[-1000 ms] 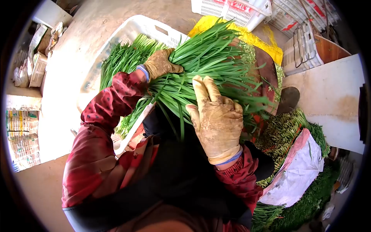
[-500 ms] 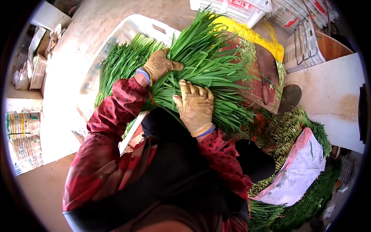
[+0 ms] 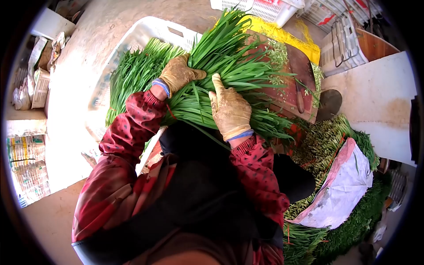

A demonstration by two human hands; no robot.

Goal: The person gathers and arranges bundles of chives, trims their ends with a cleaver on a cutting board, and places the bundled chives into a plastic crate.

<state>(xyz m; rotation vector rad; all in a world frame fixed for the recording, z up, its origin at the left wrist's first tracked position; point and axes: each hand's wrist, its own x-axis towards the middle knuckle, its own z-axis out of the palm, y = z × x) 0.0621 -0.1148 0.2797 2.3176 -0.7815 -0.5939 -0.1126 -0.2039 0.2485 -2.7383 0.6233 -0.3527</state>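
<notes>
Before the black-clothed lap (image 3: 187, 145), a bundle of long, flat green leaves (image 3: 229, 55) is clasped by the tan-gloved left hand (image 3: 179, 74) and touched by the half-open, matching right hand (image 3: 231, 112); light pressure seems advisable against bruising.

Glare bleaches the floor (image 3: 70, 141) at left, while fisheye distortion bends everything towards black corners.

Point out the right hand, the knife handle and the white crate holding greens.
Right hand (image 3: 232, 112): head view, back of the glove.
Knife handle (image 3: 300, 102): head view, middle of the grip.
White crate (image 3: 154, 30): head view, inner far wall.
</notes>
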